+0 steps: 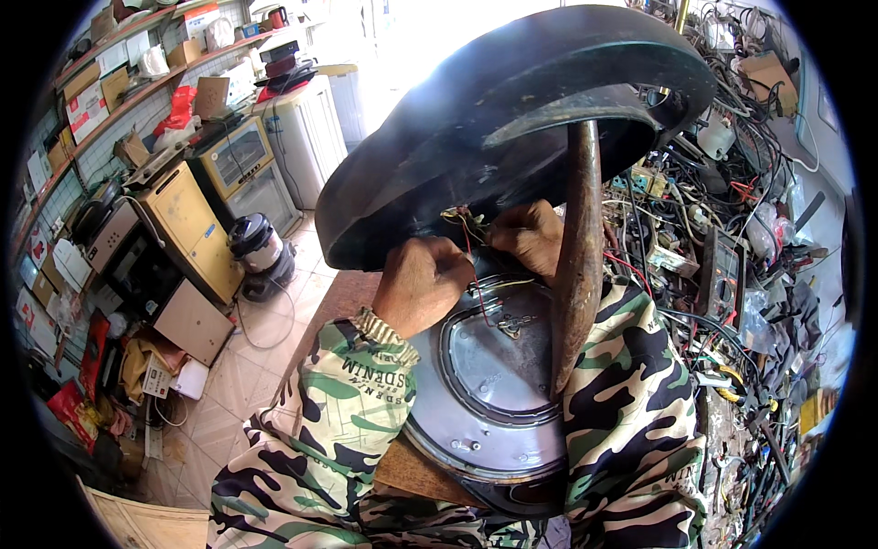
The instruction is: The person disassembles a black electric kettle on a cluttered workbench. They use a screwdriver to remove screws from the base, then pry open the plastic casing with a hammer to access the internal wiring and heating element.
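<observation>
A large black plastic cover (402, 156) is tilted up over a round appliance base (489, 366) with a silvery inner surface. Against its underside leans a worn wooden handle (578, 256), its lower end down by the base. Thin wires (465, 218) hang beneath the cover, and a red one runs down to the base. My left hand (425, 282) is closed with its fingertips pinched beside the red wire; what lies between them is hidden. My right hand (529, 238), partly behind the handle, is closed at the ends of the thin wires.
A brown wooden surface (425, 471) carries the base. Tangled cables (732, 165), loose parts and a multimeter (722, 274) crowd the right side. On the left are a black-and-white canister (259, 242) on the tiled floor, cabinets (187, 229) and loaded shelves (119, 37).
</observation>
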Demonstrator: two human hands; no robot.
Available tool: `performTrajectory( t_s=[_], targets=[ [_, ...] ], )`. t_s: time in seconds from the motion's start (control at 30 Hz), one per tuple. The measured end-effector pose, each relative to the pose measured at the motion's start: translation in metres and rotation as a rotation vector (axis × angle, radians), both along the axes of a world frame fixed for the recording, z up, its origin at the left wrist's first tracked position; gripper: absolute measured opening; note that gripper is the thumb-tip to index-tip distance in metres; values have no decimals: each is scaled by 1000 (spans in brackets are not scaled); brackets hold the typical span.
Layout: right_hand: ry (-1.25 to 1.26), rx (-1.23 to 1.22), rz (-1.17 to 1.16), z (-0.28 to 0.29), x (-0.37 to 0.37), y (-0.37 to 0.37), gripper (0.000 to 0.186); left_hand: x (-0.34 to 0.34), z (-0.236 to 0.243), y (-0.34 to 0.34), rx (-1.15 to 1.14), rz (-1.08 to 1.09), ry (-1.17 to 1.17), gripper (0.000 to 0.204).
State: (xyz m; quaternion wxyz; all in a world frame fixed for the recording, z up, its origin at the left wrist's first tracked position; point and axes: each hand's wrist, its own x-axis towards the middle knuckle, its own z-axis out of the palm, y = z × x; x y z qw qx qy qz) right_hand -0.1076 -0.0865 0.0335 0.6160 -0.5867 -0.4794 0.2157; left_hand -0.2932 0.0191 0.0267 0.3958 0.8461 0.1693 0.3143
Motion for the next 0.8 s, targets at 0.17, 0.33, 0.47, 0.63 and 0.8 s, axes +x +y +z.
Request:
performTrajectory(
  t_s=[0.17,0.33,0.47,0.63,0.8],
  targets=[
    [116,-97,182,5,11,4,15,-5,8,-1,15,38,-2,18],
    [138,-70,276,3,12,8,11,-8,9,0,-7,79,-54,16],
    [-29,-125,285,9,17,-2,12,7,-4,3,-29,3,-157,11],
    [-168,-49,324,10,9,3,12,9,-4,12,-28,19,-151,15],
    [-109,-42,404,2,19,2,17,16,14,4,106,117,-9,27]
  ],
)
